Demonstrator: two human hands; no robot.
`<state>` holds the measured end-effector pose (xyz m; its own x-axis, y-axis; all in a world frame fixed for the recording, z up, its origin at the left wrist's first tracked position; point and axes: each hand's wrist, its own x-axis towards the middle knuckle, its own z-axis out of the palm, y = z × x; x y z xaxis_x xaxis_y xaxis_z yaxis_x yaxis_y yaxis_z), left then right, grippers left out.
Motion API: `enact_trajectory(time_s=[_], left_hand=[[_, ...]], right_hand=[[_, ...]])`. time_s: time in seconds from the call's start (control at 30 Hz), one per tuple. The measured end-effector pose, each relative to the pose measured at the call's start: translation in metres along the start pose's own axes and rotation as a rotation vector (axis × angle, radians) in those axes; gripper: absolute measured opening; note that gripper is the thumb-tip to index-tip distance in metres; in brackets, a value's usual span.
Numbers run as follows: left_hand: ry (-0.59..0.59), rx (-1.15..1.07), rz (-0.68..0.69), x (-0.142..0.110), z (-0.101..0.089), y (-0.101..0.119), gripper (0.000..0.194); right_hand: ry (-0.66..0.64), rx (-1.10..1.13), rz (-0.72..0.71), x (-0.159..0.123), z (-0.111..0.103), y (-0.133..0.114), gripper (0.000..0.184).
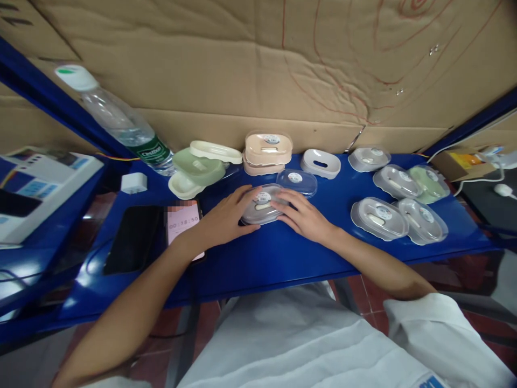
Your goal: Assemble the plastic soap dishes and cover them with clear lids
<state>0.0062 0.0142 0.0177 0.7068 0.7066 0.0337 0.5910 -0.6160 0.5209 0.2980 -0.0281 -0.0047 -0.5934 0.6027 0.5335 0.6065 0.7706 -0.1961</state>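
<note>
A grey soap dish point(258, 215) with a clear lid and a round label lies on the blue table between my hands. My left hand point(230, 216) curves around its left side, fingers on the lid's edge and thumb low at the front. From the right, my right hand point(305, 215) closes on the other end, its fingertips resting on the lid. Just behind is a loose clear lid point(301, 184) with a label. A pale dish without a lid point(322, 163) sits beyond it. Peach lidded soap dishes point(269, 148) are stacked at the back.
Green and cream dish parts point(200, 164) are piled at the back left near a water bottle point(133, 129), a white charger point(134, 183) and two phones, one showing a timer point(183, 218). Several lidded dishes point(379, 217) lie on the right. A cardboard wall point(226, 70) bounds the table's rear.
</note>
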Motion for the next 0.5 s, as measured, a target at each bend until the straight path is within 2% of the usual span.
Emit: enact_trajectory(time_s=[0.23,0.5], left_hand=[[0.007,0.166,0.018,-0.002,0.005,0.004,0.091],[0.022,0.256,-0.040,0.000,0.003,0.017,0.089]], right_hand=[[-0.098,-0.074,0.032,-0.005,0.002,-0.004,0.045],[-0.102,-0.181,-0.012,-0.011,-0.002,-0.005,0.046]])
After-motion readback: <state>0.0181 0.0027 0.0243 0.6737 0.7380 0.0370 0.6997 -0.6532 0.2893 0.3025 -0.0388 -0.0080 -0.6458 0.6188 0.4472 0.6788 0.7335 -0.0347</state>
